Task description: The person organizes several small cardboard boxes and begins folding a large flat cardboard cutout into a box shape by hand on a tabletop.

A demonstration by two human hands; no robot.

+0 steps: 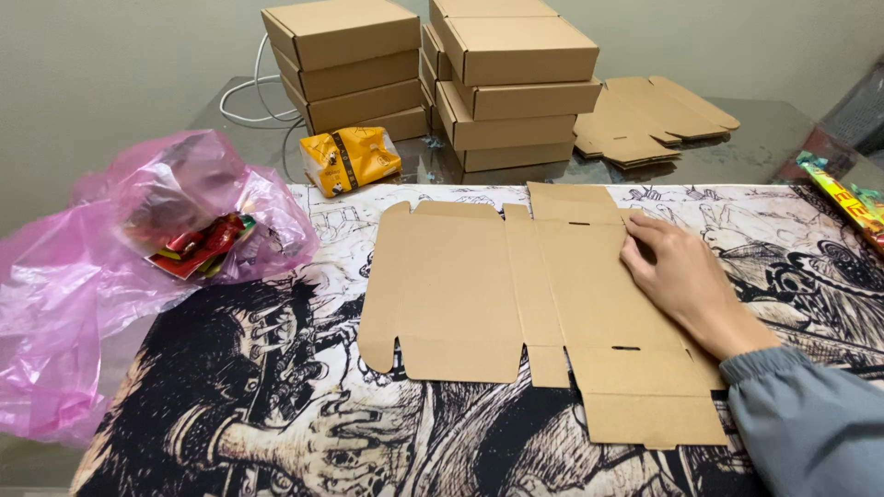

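on printed mat [276, 423], flat matte cardboard box blank [516, 304], right hand [686, 276] fingers together, pressing

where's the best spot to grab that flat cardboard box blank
Probably the left edge flap of the flat cardboard box blank, coming from the left: it lies flat on the printed mat, that side is uncovered, while the right hand rests on its right side.

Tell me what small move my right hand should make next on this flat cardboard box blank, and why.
Probably fold up the side flap under the right hand. The flat box blank lies fully unfolded on the printed mat, with no panel raised, and the fingertips already rest at its right edge near a crease. The left hand is out of view, so steadying the middle panel may help.
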